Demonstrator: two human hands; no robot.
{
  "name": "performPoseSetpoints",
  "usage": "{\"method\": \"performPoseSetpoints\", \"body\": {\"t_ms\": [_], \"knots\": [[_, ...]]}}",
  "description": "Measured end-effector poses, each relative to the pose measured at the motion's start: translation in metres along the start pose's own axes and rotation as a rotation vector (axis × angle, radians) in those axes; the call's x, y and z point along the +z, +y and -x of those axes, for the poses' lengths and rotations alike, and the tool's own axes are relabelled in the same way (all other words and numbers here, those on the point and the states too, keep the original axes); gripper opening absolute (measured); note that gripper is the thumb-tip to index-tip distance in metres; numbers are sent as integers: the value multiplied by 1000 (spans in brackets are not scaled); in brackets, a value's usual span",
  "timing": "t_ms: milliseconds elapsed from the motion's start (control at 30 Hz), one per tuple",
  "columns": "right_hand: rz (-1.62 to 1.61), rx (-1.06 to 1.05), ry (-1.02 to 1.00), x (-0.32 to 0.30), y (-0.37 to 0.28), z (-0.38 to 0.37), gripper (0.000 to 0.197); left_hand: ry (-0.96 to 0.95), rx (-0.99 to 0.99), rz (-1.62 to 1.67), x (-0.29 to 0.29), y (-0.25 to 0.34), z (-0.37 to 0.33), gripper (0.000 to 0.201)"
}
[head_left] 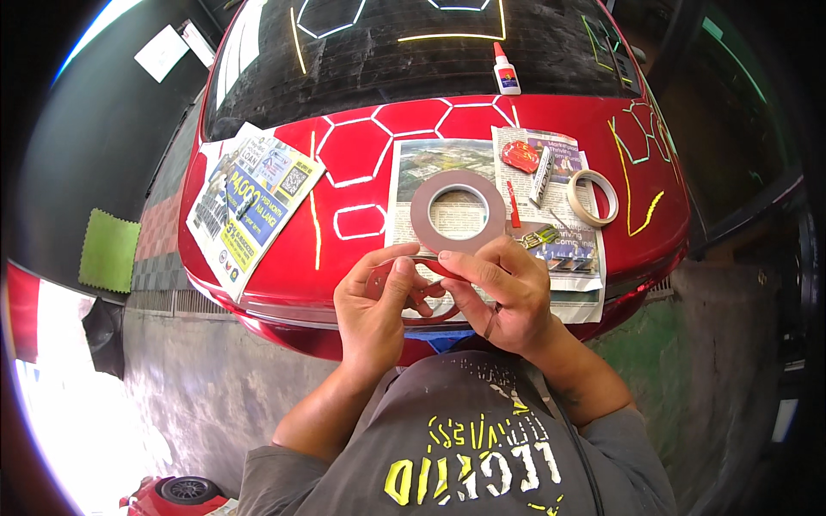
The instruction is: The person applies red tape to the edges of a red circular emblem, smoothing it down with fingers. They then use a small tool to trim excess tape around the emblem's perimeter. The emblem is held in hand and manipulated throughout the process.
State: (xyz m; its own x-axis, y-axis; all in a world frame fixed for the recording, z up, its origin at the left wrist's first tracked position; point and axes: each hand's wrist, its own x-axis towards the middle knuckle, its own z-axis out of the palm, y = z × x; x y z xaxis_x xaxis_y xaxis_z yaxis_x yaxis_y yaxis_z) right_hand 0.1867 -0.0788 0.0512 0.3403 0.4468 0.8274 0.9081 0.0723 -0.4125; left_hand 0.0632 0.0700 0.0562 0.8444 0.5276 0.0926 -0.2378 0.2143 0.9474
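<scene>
Both my hands are raised together above the near edge of a red car's trunk lid (284,299). A thin, glossy red strip (434,265) stretches between their fingertips, and part of it curves below them. My left hand (376,301) pinches its left end between thumb and fingers, with a red patch showing behind the thumb. My right hand (508,288) pinches the other end with thumb and index finger. Just beyond the fingertips is a large roll of grey-brown tape (422,211), lying flat on newspaper (404,172). Fingers partly hide the strip.
Right of the roll lie a masking tape roll (578,199), a red marker-like stick (514,205), a white tube (542,176) and a red lump (519,156). A glue bottle (508,77) stands by the rear window. Another newspaper (249,206) lies left. White and yellow lines mark the car.
</scene>
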Motion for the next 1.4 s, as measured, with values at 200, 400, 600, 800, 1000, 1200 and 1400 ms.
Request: {"method": "performPoseSetpoints", "body": {"t_ms": [200, 400, 600, 800, 1000, 1200, 1400], "knots": [[-4, 34, 40, 0, -1, -1, 31, 47, 63, -131, 3, -1, -2, 28], [39, 17, 62, 0, 0, -2, 27, 130, 220, -335, 12, 4, 0, 23], [44, -17, 65, 1, 0, 0, 38, 151, 215, -351, 9, 3, 3, 21], [155, -72, -22, -7, 2, 3, 48, 141, 177, -290, 5, 1, 3, 21], [194, -101, -26, -6, 0, 4, 44, 178, 169, -254, 6, -2, 4, 21], [223, -129, -37, -7, 0, 6, 41, 177, 193, -293, 5, -3, 7, 21], [231, -137, -36, -7, 1, 7, 41, 208, 203, -276, 7, -5, 8, 21]]}}
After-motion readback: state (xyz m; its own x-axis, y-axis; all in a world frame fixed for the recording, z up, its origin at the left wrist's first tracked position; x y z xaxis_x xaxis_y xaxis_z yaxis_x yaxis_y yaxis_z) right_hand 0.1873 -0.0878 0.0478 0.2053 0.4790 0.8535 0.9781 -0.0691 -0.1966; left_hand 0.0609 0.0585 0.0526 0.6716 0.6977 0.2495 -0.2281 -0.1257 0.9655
